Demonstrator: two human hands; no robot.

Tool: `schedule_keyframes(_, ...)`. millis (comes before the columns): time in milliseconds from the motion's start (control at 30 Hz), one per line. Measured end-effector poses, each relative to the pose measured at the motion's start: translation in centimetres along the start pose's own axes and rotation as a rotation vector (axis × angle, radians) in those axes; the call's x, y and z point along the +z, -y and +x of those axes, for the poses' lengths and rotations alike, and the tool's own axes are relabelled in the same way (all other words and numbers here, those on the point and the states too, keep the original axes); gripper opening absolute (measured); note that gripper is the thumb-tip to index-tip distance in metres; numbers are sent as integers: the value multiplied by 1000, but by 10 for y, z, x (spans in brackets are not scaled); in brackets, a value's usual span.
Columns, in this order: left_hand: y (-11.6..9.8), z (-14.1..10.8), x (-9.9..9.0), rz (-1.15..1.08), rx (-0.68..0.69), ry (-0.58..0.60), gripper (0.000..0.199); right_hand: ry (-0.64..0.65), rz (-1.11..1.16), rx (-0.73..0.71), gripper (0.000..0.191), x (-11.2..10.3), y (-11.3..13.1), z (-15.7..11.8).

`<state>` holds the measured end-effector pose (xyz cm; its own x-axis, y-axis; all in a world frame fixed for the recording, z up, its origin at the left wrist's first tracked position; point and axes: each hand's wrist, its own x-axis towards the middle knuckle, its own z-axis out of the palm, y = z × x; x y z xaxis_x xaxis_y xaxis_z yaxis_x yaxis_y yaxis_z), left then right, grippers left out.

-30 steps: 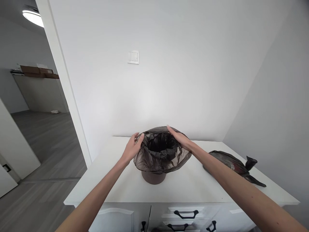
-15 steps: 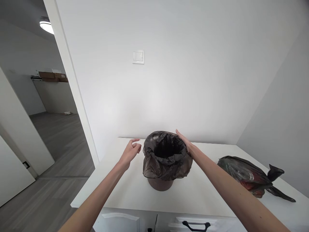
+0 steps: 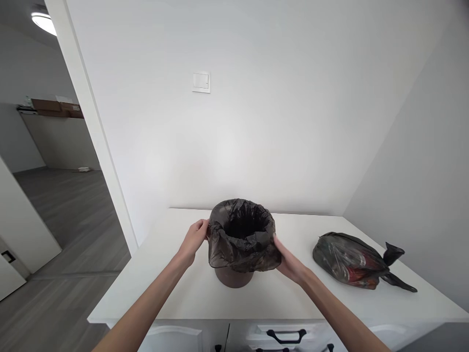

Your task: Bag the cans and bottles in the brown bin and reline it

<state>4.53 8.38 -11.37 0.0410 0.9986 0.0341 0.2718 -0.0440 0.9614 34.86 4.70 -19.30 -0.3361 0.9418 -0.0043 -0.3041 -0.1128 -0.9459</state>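
A brown trash can (image 3: 234, 278) stands upright on the white cabinet top, lined with a thin black trash bag (image 3: 242, 252) folded down over its rim. The bag's mouth is wide, and its dark inside shows. At the bag's left edge my left hand (image 3: 196, 237) has its fingers closed on the film. My right hand (image 3: 289, 261) grips the bag's overhang on the right side, with some fingers hidden behind the plastic. Apart from both hands, a knotted, filled black bag (image 3: 348, 261) lies on its side to the right, with red items showing through.
The white cabinet (image 3: 183, 305) has black drawer handles (image 3: 286, 337) along its front. Behind it rises a white wall with a light switch (image 3: 201, 82). A doorway on the left opens onto a grey floor (image 3: 66, 210), with cardboard boxes (image 3: 54, 106) farther back.
My left hand has moved in from beside the can and closed on the bag's edge. My right hand has come down and nearer along the bag's right side. The view has shifted right.
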Motion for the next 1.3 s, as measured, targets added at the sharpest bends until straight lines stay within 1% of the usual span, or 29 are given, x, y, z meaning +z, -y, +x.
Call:
schedule_keyframes(100, 14, 3, -3, 111, 28, -130, 46, 31, -324, 0, 98, -1, -14, -22)
schedule_keyframes(167, 25, 4, -9, 186, 32, -192, 47, 48, -595, -51, 95, -4, -26, -30)
schedule_keyframes(233, 37, 2, -16, 221, 18, -213, 47, 33, -856, -105, 90, -9, -37, -36)
schedule_keyframes(333, 61, -5, -29, 267, 16, -230, 50, -51, -1146, -101, 93, -20, -45, -46)
schedule_keyframes(367, 71, -9, -33, 286, 26, -234, 51, -98, -1190, -110, 93, -22, -42, -49)
schedule_keyframes(433, 96, -17, -40, 329, 46, -245, 54, -244, -1165, -151, 88, -17, -24, -57)
schedule_keyframes(467, 109, -22, -42, 355, 52, -256, 56, -329, -1117, -186, 83, -10, -11, -60)
schedule_keyframes(500, 123, -26, -43, 388, 57, -271, 57, -431, -1045, -208, 75, 1, 4, -64)
schedule_keyframes(533, 135, -30, -43, 432, 69, -288, 58, -504, -1001, -265, 67, 15, 21, -66)
schedule_keyframes(567, 146, -35, -42, 481, 93, -304, 58, -530, -998, -365, 62, 31, 36, -68)
schedule_keyframes(600, 155, -38, -41, 527, 123, -314, 57, -512, -1012, -478, 57, 48, 51, -68)
schedule_keyframes(633, 162, -41, -39, 565, 156, -314, 57, -420, -1042, -552, 54, 65, 62, -66)
schedule_keyframes(667, 166, -43, -37, 593, 187, -306, 56, -297, -1094, -583, 51, 80, 71, -63)
schedule_keyframes(700, 169, -44, -35, 610, 209, -294, 55, -202, -1158, -600, 45, 92, 76, -58)
schedule_keyframes(767, 172, -46, -32, 627, 223, -276, 55, -78, -1277, -582, 36, 107, 80, -45)
schedule_keyframes(833, 174, -49, -31, 644, 226, -270, 54, -51, -1355, -536, 35, 107, 79, -30)
schedule_keyframes(900, 177, -54, -30, 662, 252, -266, 51, -64, -1373, -498, 36, 94, 79, -15)
schedule_keyframes(967, 181, -60, -30, 682, 298, -250, 47, -97, -1361, -471, 35, 73, 84, 0)
schedule_keyframes(1033, 183, -66, -30, 689, 322, -239, 44, -162, -1372, -416, 33, 44, 94, 15)
schedule_keyframes(1067, 183, -68, -30, 685, 317, -244, 43, -216, -1411, -360, 31, 29, 101, 22)
schedule_keyframes(1133, 181, -68, -30, 665, 292, -272, 43, -356, -1527, -197, 31, -4, 116, 34)
schedule_keyframes(1167, 179, -68, -30, 655, 280, -290, 42, -401, -1552, -150, 31, -20, 124, 38)
schedule_keyframes(1233, 177, -67, -30, 645, 269, -311, 42, -468, -1592, -81, 35, -49, 139, 43)
schedule_keyframes(1300, 176, -66, -30, 649, 275, -317, 41, -533, -1638, -5, 39, -75, 153, 42)
